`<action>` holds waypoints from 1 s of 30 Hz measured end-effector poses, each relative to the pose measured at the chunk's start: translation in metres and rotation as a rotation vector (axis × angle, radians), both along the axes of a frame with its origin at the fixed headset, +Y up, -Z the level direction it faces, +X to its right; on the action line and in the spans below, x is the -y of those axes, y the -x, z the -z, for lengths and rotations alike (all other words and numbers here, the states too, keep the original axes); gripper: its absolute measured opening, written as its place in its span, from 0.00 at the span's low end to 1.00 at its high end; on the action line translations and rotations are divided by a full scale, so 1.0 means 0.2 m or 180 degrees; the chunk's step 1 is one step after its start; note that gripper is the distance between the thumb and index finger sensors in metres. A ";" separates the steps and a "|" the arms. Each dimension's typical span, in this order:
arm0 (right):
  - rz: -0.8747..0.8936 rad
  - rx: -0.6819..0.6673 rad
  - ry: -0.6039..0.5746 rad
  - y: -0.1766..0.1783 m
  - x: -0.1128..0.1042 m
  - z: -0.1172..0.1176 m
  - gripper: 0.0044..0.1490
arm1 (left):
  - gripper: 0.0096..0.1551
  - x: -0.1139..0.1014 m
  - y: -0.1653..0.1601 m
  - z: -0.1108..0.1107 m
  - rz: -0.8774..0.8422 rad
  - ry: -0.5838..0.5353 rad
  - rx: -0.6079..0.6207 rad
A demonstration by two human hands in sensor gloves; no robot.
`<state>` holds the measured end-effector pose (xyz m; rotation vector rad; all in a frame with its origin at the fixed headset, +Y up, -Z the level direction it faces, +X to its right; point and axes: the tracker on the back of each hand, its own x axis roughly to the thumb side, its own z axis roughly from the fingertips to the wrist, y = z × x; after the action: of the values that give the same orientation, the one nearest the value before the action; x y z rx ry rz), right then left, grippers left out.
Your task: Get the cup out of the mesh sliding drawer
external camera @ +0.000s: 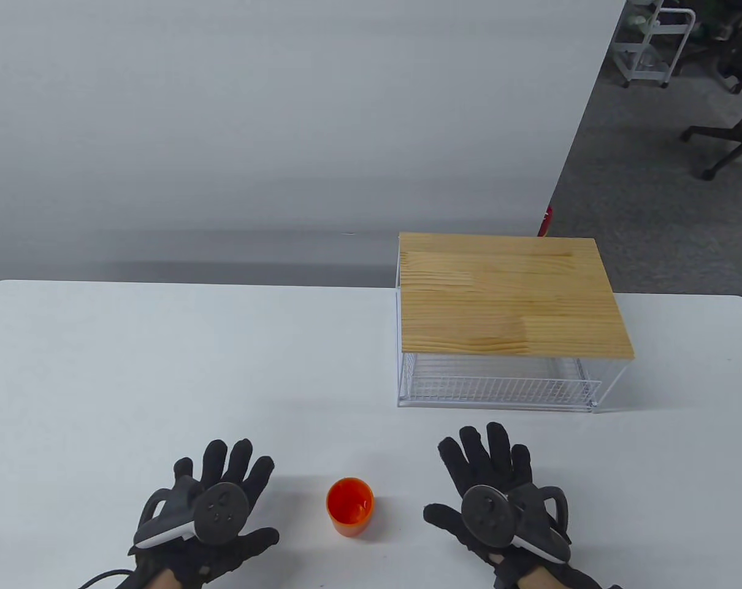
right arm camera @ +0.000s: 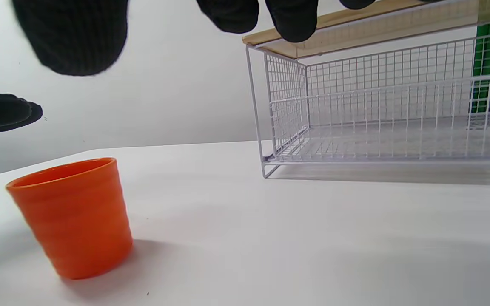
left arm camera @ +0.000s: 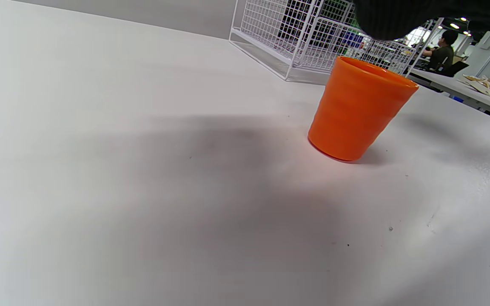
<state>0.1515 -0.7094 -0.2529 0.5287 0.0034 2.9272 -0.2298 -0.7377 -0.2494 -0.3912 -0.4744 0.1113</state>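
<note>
Where grey wall meets floor, white table [external camera: 162, 368], office chair [external camera: 730, 138].

No legible writing in any of the three views

The orange cup [external camera: 350, 507] has plain walls with no print or logo, the wooden top [external camera: 511, 296] of the mesh sliding drawer [external camera: 497, 383] shows only grain, and the white table [external camera: 193, 368] carries no label; the trackers on the left hand [external camera: 208, 515] and right hand [external camera: 500, 509] show small raised buttons but no mark that can be made out, and the coloured items seen through the mesh in the wrist views are too blurred to read
</note>
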 end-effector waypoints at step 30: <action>-0.0278 0.0036 0.0146 -0.12 0.17 -0.02 0.62 | 0.59 0.03 -0.01 0.01 0.0044 0.0013 0.0045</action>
<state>0.1759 -0.7429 -0.2494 0.5178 0.0943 3.0067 -0.2278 -0.7428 -0.2508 -0.3994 -0.4854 0.0963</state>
